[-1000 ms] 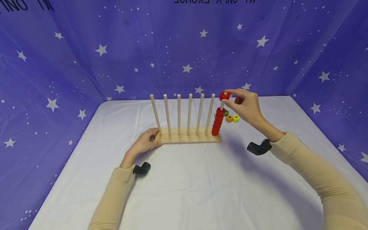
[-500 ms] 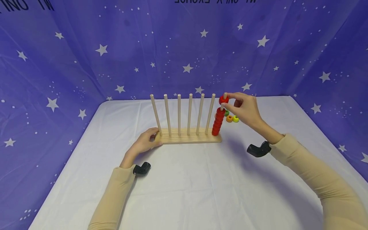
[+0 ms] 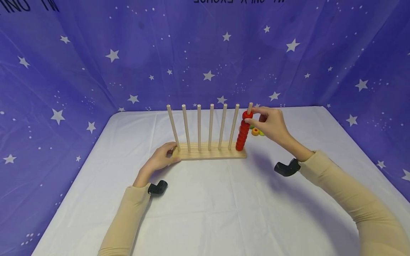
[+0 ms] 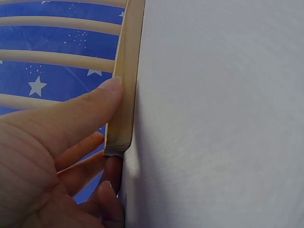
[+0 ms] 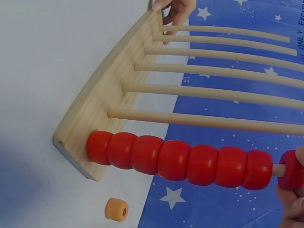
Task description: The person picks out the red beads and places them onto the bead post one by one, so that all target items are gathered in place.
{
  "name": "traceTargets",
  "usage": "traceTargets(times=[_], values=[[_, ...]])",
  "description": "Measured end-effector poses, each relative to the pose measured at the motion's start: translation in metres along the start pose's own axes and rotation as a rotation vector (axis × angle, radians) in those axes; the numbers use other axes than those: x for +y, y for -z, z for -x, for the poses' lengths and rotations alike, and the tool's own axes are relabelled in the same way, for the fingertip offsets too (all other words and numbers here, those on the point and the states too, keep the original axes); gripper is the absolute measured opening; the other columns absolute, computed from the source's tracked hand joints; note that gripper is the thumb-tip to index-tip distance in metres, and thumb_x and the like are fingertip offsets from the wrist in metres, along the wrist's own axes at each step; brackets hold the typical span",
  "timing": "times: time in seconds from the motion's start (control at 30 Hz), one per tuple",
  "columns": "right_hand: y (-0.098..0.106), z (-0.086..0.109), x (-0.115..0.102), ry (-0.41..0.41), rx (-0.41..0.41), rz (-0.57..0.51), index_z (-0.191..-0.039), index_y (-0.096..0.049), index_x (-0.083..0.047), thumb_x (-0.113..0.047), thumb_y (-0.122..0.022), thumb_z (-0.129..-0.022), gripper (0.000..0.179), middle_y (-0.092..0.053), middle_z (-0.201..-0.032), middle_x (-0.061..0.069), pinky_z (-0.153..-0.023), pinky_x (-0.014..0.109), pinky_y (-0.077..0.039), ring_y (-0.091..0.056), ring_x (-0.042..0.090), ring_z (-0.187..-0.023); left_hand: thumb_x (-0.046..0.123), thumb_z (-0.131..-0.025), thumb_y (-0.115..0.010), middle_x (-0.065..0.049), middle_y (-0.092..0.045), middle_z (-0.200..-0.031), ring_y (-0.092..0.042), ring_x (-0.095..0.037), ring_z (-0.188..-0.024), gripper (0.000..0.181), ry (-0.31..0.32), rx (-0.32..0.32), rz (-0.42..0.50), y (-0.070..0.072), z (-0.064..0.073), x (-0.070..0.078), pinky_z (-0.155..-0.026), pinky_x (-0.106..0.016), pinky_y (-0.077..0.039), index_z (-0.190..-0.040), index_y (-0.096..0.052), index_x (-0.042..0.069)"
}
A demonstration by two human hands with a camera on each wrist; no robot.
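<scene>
A wooden peg rack (image 3: pixel 208 153) stands upright with several bare pegs and a stack of red beads (image 3: pixel 242 137) on its rightmost peg. My right hand (image 3: pixel 270 122) pinches another red bead (image 3: pixel 247 115) between thumb and fingers, threaded on that same peg. In the right wrist view, a short stretch of peg shows between this bead (image 5: pixel 289 171) and the stack (image 5: pixel 173 159). My left hand (image 3: pixel 161 156) grips the left end of the rack; in the left wrist view its thumb (image 4: pixel 107 95) lies on the edge of the base (image 4: pixel 126 104), with fingers partly hidden behind.
Behind the red stack lie an orange bead (image 3: pixel 255 132), a yellow bead (image 3: pixel 261 133) and a green bead (image 3: pixel 251 127), partly covered by my right hand. A white cloth (image 3: pixel 205 206) covers the table. A blue starry curtain (image 3: pixel 179 53) hangs behind.
My right hand has slid the pinched red bead down from the top of the rightmost peg toward the stack, baring the peg's tip. My left hand has stayed on the rack.
</scene>
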State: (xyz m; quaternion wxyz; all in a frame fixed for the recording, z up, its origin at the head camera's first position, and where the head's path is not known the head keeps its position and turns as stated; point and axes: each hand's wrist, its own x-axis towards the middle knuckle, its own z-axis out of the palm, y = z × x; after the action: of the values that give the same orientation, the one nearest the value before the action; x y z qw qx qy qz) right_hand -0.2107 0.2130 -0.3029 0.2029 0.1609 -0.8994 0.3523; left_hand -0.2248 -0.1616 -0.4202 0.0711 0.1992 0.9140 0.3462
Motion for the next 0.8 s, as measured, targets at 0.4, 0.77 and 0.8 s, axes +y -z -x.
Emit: traceTargets(times=[0.4, 0.77, 0.8], values=[[-0.010, 0.001, 0.008, -0.021, -0.045, -0.018, -0.109, -0.069, -0.003, -0.018, -0.073, -0.081, 0.032, -0.060, -0.077, 0.013, -0.041, 0.020, -0.030, -0.037, 0.006, -0.047, 0.017, -0.084, -0.068, -0.027, -0.042, -0.141, -0.049, -0.043, -0.122, 0.065, 0.021, 0.016, 0.015, 0.000, 0.005, -0.002, -0.107, -0.053, -0.039, -0.138, -0.040, -0.005], [-0.014, 0.010, 0.020, -0.055, -0.063, -0.072, -0.120, -0.064, -0.005, -0.017, -0.075, -0.078, 0.045, -0.066, -0.080, 0.013, -0.043, 0.018, -0.035, -0.041, 0.005, -0.050, 0.016, -0.092, -0.056, -0.028, -0.043, -0.140, -0.044, -0.045, -0.126, 0.053, -0.035, -0.005, 0.031, -0.001, 0.002, 0.000, -0.107, -0.056, -0.037, -0.137, -0.040, -0.007], [-0.013, 0.012, 0.022, -0.053, -0.059, -0.081, -0.122, -0.062, -0.006, -0.016, -0.076, -0.078, 0.047, -0.068, -0.086, 0.014, -0.044, 0.018, -0.036, -0.042, 0.005, -0.051, 0.016, -0.094, -0.052, -0.028, -0.042, -0.141, -0.042, -0.046, -0.128, 0.051, -0.038, -0.014, 0.025, -0.001, 0.001, 0.001, -0.108, -0.057, -0.035, -0.138, -0.039, -0.006]])
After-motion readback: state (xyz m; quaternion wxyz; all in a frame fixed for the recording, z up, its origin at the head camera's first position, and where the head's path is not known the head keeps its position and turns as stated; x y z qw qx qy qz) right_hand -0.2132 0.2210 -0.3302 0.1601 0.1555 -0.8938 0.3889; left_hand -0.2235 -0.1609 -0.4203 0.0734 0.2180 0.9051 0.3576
